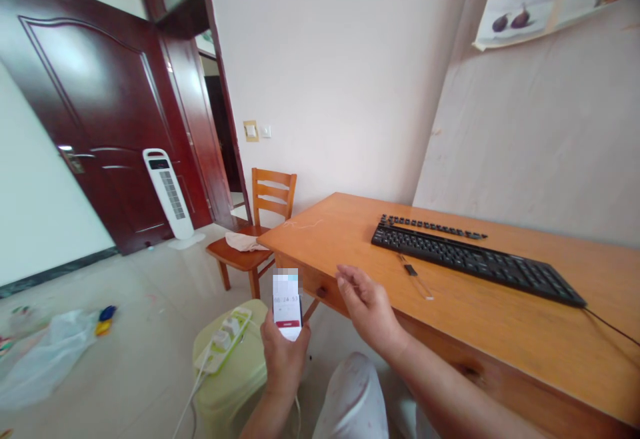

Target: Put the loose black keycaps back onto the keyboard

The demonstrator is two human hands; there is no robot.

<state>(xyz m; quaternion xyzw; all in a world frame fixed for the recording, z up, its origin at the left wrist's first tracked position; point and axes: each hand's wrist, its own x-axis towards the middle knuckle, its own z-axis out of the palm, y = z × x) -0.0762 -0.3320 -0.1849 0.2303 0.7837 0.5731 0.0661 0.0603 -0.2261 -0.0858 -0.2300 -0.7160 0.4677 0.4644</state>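
Observation:
My left hand [286, 359] is closed around a smartphone [287, 309], held upright beside the desk's front edge. The lit screen shows a timer-like row of digits and a red button; its upper part is blurred out. My right hand [369, 309] is raised near the desk's edge, palm turned toward the phone, fingers loosely bent and nothing visible in them. On the desk [325, 239] lies a long black keyboard [470, 259], with a row of loose black keycaps [435, 225] behind it. In front of it is a small black keycap puller [410, 270] with wire loops.
A pale green stool [235, 385] bearing a power strip [227, 339] stands left of my knees. Beyond are a wooden chair [274, 192] with a cloth, a white tower fan [170, 192] and a dark red door [100, 105]. A plastic bag [50, 359] lies on the floor.

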